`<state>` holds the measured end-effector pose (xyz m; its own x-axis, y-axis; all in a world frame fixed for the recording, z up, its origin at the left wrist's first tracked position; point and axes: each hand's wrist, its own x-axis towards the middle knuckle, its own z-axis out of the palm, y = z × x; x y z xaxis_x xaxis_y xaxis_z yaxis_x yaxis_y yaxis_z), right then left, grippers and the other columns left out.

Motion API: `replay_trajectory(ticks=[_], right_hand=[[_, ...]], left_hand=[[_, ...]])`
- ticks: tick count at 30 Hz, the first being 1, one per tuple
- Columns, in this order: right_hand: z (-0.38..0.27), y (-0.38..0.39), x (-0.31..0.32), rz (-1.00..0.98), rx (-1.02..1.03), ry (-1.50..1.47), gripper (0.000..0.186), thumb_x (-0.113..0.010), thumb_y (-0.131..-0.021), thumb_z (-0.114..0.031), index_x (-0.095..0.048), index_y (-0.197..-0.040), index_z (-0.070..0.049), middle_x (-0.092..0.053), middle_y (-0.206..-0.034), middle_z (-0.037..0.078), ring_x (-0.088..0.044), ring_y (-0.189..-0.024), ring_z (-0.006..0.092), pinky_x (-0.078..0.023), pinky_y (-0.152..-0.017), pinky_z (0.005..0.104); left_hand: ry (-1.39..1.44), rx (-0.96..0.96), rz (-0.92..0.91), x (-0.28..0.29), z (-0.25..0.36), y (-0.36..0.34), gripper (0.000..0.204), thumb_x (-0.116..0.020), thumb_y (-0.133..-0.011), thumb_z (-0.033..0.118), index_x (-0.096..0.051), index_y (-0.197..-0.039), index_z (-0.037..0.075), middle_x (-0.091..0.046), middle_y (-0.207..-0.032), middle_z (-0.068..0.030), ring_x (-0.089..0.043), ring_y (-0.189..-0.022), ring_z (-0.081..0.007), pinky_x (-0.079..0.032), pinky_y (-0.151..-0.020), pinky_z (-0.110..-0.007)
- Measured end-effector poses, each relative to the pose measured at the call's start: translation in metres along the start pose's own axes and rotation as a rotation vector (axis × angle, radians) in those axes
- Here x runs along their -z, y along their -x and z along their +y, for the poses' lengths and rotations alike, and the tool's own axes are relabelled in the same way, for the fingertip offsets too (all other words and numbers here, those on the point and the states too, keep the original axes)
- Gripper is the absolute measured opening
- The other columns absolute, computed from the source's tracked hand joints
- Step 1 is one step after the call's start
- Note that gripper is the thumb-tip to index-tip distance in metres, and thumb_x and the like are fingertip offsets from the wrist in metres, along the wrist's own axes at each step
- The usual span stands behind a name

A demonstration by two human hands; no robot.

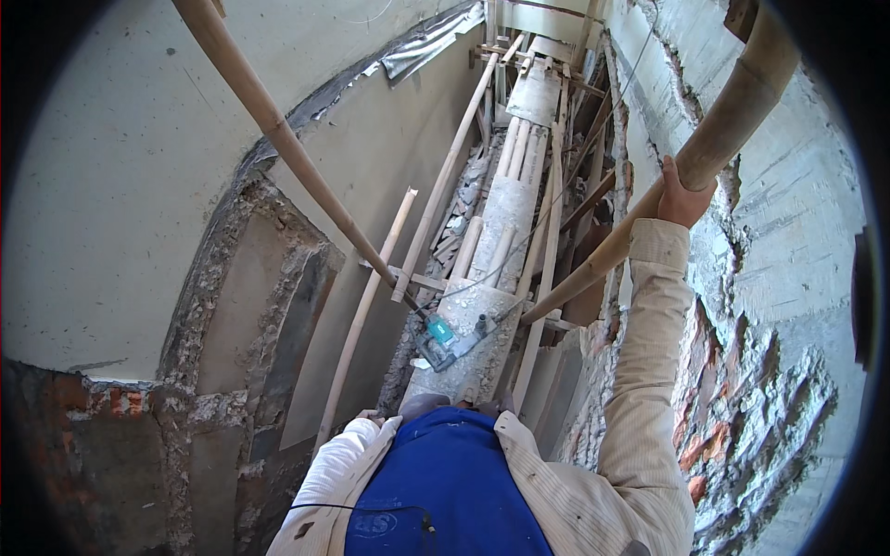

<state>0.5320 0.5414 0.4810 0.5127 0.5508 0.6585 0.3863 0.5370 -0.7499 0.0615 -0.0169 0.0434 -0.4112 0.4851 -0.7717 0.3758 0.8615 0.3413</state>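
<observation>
Nearest is the person's chest in a blue shirt [445, 491] under a pale ribbed jacket; the left hand is out of sight, so its fingers cannot be judged. Just beyond the chest, a teal power drill [443, 341] lies on a dusty, cement-crusted plank [482, 306] of the scaffold walkway. The right hand [683, 196] reaches up on a straight arm, fingers wrapped tight round a thick, smooth bamboo pole [714, 139] slanting beside the rough brick wall [742, 408]. Farther off, 1 thinner pole [278, 130] crosses the smooth grey plastered wall [111, 185]
</observation>
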Motion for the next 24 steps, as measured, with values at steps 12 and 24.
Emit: replay_trajectory(ticks=[12, 24], right_hand=[[0.003, -0.002, 0.0, 0.004, 0.011, -0.038, 0.07, -0.088, -0.064, -0.024, -0.051, -0.115, 0.006, -0.061, -0.108, 0.017, -0.061, -0.099, 0.0246, -0.047, -0.091, 0.0355], [0.009, -0.004, 0.001, 0.001, 0.029, 0.009, 0.072, -0.089, -0.064, -0.026, -0.051, -0.116, 0.007, -0.061, -0.109, 0.018, -0.061, -0.1, 0.0247, -0.047, -0.091, 0.0356]], left_hand=[[-0.05, 0.019, 0.0, 0.001, 0.007, 0.005, 0.049, -0.074, -0.083, 0.026, -0.053, -0.123, 0.007, -0.069, -0.103, -0.0124, -0.064, -0.095, -0.0217, -0.047, -0.091, -0.032], [-0.149, 0.024, 0.04, 0.001, 0.022, 0.025, 0.051, -0.073, -0.084, 0.028, -0.053, -0.125, 0.006, -0.07, -0.105, -0.0123, -0.065, -0.096, -0.0217, -0.047, -0.092, -0.032]])
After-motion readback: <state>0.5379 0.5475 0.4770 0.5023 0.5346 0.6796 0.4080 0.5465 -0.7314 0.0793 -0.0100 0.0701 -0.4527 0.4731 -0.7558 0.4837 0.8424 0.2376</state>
